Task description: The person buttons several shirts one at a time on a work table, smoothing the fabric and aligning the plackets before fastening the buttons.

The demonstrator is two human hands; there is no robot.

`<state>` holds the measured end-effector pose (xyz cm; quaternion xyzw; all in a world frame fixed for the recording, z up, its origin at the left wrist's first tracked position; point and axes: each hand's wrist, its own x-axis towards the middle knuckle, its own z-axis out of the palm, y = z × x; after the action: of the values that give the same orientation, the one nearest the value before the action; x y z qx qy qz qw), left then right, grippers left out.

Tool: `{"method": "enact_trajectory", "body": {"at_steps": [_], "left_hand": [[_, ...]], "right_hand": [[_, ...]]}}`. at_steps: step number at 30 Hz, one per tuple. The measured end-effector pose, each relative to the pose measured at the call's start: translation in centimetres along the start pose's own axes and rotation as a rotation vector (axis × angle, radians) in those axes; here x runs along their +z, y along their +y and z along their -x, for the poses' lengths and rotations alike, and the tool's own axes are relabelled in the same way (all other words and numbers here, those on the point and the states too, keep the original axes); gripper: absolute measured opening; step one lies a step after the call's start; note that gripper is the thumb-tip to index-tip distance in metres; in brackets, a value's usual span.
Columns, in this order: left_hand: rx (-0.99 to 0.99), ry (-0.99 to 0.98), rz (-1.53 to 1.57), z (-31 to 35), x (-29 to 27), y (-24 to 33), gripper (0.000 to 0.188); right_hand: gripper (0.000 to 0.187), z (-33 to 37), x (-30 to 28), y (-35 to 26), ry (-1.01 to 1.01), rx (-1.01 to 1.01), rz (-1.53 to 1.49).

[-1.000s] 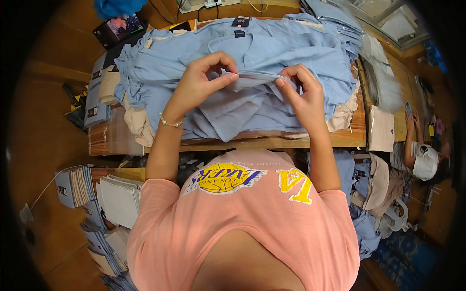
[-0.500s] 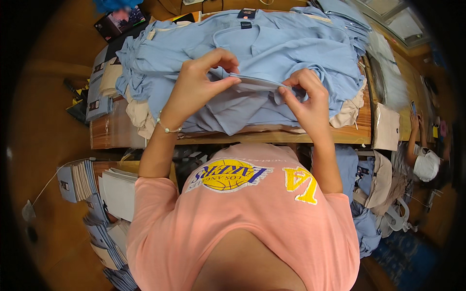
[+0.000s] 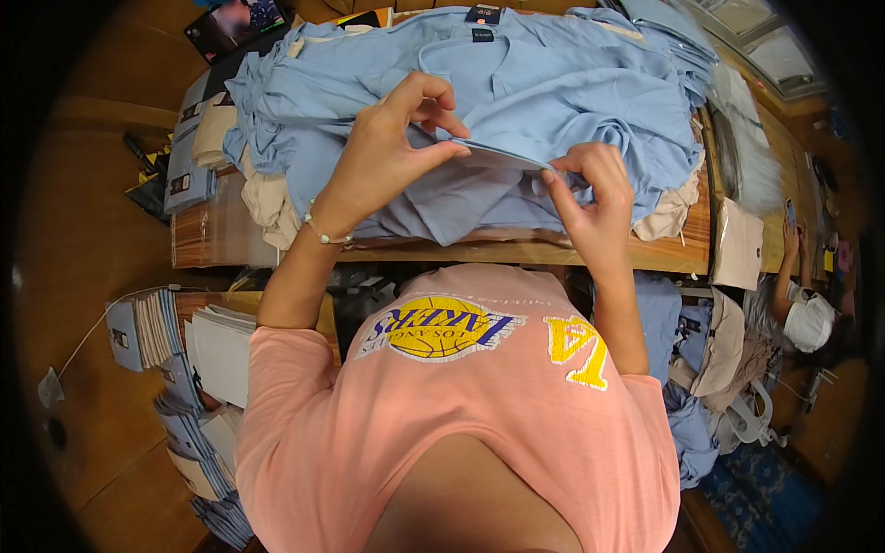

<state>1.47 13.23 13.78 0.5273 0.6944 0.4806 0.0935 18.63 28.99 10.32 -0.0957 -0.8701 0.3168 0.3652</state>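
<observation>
So my room: my wooden table (image 3: 198, 227) has striped grain. Beyond its far right corner there's a window (image 3: 780, 57) with pale panes. Another wooden worktop (image 3: 784, 168) runs along its right. Left of it, just a brown stretch (image 3: 88, 226), floor or wall, can't tell. Light's murkier way out past its ends.
</observation>
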Motion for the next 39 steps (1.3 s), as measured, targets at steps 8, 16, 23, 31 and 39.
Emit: {"method": "enact_trajectory", "body": {"at_steps": [8, 16, 23, 31, 39], "left_hand": [[0.031, 0.014, -0.026, 0.2, 0.1, -0.3, 0.040], [0.076, 0.034, -0.103, 0.1, 0.1, -0.5, 0.039], [0.154, 0.022, -0.183, 0.2, -0.3, -0.9, 0.038], [0.187, -0.052, -0.241, -0.2, -0.6, -0.9, 0.038], [0.082, 0.259, -0.468, 0.2, -1.1, -3.5, 0.044]], "right_hand": [[0.012, 0.7, 0.7, 0.4, 0.066, -0.055, 0.056], [0.011, 0.8, 0.7, 0.4, 0.074, -0.059, 0.071], [0.011, 0.9, 0.9, 0.4, 0.086, -0.075, 0.053], [0.012, 1.0, 0.7, 0.6, 0.082, -0.071, 0.071], [0.033, -2.4, -4.2, 6.9, 0.380, 0.315, 0.070]]}}
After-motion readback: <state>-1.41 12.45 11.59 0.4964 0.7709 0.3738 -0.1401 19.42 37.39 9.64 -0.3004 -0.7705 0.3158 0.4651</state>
